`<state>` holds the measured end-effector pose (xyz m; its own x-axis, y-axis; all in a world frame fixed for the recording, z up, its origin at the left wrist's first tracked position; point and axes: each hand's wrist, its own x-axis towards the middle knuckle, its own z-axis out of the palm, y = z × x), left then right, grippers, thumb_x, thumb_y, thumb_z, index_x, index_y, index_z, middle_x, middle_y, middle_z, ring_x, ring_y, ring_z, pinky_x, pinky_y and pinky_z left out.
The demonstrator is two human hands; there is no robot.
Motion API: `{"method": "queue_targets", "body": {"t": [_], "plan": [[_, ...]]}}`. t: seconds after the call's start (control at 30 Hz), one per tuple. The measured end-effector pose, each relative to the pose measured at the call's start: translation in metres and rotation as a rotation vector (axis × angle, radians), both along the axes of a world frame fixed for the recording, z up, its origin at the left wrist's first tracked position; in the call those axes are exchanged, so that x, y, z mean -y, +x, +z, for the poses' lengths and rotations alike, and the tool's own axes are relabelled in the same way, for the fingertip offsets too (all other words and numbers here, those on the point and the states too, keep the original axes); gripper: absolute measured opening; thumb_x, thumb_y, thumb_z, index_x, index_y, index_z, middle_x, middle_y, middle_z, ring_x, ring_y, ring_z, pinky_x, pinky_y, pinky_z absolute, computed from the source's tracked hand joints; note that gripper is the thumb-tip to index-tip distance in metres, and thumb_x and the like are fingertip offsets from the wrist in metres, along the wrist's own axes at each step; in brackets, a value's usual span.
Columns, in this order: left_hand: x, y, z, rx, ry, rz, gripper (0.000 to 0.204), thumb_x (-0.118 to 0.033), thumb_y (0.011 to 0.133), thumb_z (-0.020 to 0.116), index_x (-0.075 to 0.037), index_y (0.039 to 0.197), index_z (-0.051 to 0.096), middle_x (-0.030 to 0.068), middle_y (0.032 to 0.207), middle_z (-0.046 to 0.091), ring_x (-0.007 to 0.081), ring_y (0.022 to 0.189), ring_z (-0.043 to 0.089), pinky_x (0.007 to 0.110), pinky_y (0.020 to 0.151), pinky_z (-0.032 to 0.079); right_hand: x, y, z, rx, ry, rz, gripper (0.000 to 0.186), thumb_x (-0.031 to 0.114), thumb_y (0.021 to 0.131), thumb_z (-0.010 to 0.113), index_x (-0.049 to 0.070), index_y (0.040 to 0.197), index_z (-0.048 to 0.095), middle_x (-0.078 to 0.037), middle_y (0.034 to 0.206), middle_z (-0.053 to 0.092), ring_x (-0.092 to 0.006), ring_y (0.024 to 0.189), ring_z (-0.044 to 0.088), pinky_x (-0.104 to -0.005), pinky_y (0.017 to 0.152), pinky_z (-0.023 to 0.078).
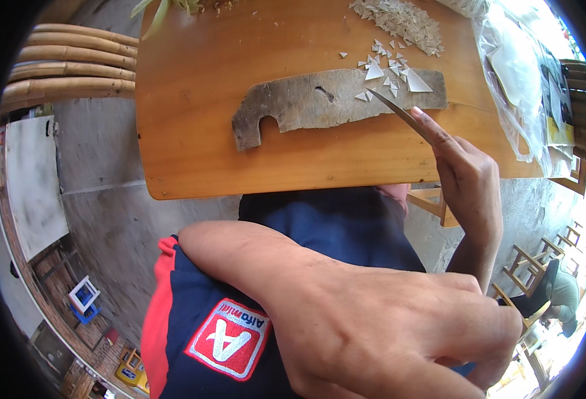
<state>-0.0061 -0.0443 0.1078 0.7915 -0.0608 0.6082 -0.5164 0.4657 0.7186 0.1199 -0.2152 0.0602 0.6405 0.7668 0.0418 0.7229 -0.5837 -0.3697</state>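
Note:
In my right hand [469,176] is a narrow knife [409,118]; the index finger stretches along its blade and the handle is hidden. The blade's tip is near small white triangular pieces [373,70] on a weathered wooden board [299,103] with a notch at its left end. A larger white triangle [418,81] lies at the board's right part. My left hand [386,326] is raised close in front of my body, back of the hand showing. Its fingers are loosely bent with gaps between them, and nothing shows in them; some fingertips are hidden.
The board lies on a brown wooden table [200,153]. A heap of small white pieces [403,23] is at its far right side, beside a clear plastic bag [506,86]. Bamboo poles [73,70] are at left. Another person [562,296] is at the far right, among wooden frames [529,263].

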Motion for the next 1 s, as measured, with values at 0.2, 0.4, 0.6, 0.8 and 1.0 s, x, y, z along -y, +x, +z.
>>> {"method": "queue_targets", "body": {"t": [0.2,0.4,0.6,0.8,1.0], "plan": [[0.020,-0.003,0.001,0.037,-0.102,0.025,0.023,-0.005,0.084,0.075,-0.013,0.105,0.075,0.0113,0.112,0.065,0.0244,0.098,0.062,0.037,0.085,0.051,0.002,0.020,0.004,0.048,-0.149,0.087,0.059,-0.004,0.092,0.065,0.025,0.143,0.067,-0.014,0.073,0.061,-0.0266,0.063,0.061,-0.0401,0.064,0.052],[0.025,0.001,-0.001,0.053,-0.127,0.055,0.022,-0.004,0.083,0.074,-0.013,0.103,0.074,0.0110,0.111,0.066,0.0246,0.096,0.062,0.037,0.084,0.051,0.002,0.030,0.004,0.041,-0.121,0.152,0.060,-0.005,0.091,0.064,0.026,0.143,0.067,-0.013,0.071,0.059,-0.0259,0.061,0.059,-0.0401,0.062,0.051],[0.023,0.005,0.001,0.070,-0.162,0.048,0.021,-0.003,0.082,0.074,-0.013,0.100,0.073,0.0108,0.109,0.066,0.0249,0.094,0.062,0.037,0.083,0.050,0.001,0.029,0.014,0.053,-0.192,0.145,0.061,-0.006,0.090,0.064,0.025,0.143,0.067,-0.012,0.071,0.059,-0.0248,0.060,0.059,-0.0397,0.061,0.050],[0.025,0.005,-0.002,0.077,-0.146,0.081,0.019,-0.002,0.081,0.073,-0.013,0.097,0.072,0.0106,0.108,0.066,0.0251,0.093,0.062,0.038,0.082,0.050,0.000,0.031,0.008,0.047,-0.158,0.158,0.063,-0.007,0.090,0.063,0.026,0.143,0.067,-0.012,0.071,0.058,-0.0248,0.059,0.057,-0.0413,0.061,0.049],[0.024,0.005,-0.001,0.087,-0.131,0.091,0.019,-0.002,0.080,0.073,-0.013,0.095,0.071,0.0104,0.106,0.066,0.0253,0.091,0.061,0.038,0.081,0.050,-0.004,0.024,0.017,0.059,-0.254,0.121,0.063,-0.007,0.091,0.062,0.027,0.144,0.066,-0.014,0.071,0.059,-0.0261,0.060,0.059,-0.0420,0.061,0.050]]}}
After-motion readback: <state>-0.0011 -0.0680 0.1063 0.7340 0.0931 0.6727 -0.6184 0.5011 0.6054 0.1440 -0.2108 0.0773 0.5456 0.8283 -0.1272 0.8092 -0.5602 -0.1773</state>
